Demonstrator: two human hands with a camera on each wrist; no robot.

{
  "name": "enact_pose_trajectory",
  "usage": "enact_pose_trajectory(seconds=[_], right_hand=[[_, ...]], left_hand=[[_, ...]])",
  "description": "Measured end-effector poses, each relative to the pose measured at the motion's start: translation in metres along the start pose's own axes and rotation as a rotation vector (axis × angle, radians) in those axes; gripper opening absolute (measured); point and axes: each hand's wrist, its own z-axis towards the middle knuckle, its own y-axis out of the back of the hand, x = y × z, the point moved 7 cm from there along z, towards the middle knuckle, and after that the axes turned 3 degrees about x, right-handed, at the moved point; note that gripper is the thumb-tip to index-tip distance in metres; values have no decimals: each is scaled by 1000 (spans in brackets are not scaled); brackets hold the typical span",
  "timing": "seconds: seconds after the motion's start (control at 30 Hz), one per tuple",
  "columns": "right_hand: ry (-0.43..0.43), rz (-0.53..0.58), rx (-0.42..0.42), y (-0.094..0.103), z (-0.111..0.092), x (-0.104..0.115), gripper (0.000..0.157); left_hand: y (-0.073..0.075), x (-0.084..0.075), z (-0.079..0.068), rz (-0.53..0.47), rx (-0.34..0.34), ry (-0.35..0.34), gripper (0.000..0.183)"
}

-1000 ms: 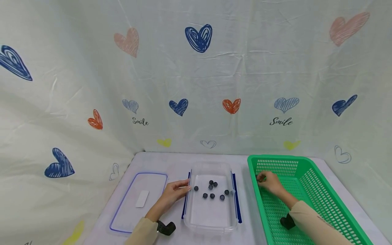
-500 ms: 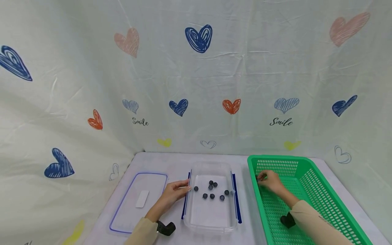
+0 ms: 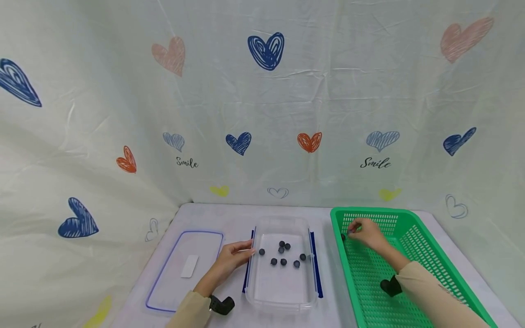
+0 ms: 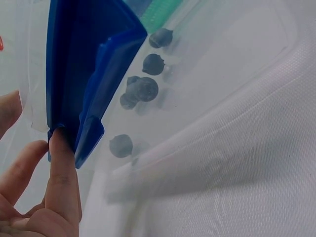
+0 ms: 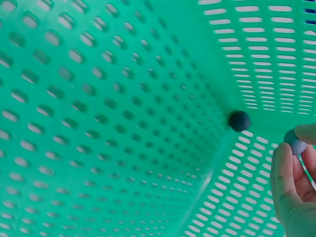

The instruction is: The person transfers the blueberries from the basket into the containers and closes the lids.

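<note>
My right hand [image 3: 366,234] pinches a blueberry [image 5: 294,141] between thumb and fingertips, above the floor of the green basket [image 3: 349,278]. Another dark blueberry [image 5: 239,120] lies at the basket's far left corner; in the head view this blueberry [image 3: 343,237] is just left of the hand. My left hand [image 3: 230,262] holds the left side of a clear plastic container [image 3: 283,291]. In the left wrist view, its fingers [image 4: 62,173] touch the blue side latch [image 4: 79,69]. Several blueberries [image 3: 283,262] are spread over the container's bottom.
Left of the container lies a clear lid [image 3: 172,273] with a blue edge, and a small white rectangle [image 3: 189,266] is on it. A white table [image 3: 238,214] carries everything. Behind it hangs a curtain [image 3: 344,91] printed with hearts.
My right hand has lifted and shifted slightly right, away from the basket's left wall, with a blueberry pinched. The blueberry left behind now shows. My left hand and the container have stayed put.
</note>
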Motion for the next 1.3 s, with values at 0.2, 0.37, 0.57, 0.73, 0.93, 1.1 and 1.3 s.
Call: enact_pose_trajectory(seconds=[0.2,0.37,0.57,0.73,0.93,1.1,1.3], right_hand=[[20,24,2,10,1,11,11],[16,34,17,18,2,24,11],[23,62,37,26,5,44,12],[30,95,54,30,10,59,13],[38,59,57,31,18,73,12],[69,36,62,29,27,83,11],[107,47,83,21,36,99,11]], left_hand=[[2,2,1,6,10,0,62],[3,2,1,11,7,2,63],[3,2,1,16,6,-2,63],[3,0,0,25,-7,-1,60],[1,-1,0,14,-15,3,55],[1,0,0,17,-13,7,57],[2,2,2,16,-3,6,61]])
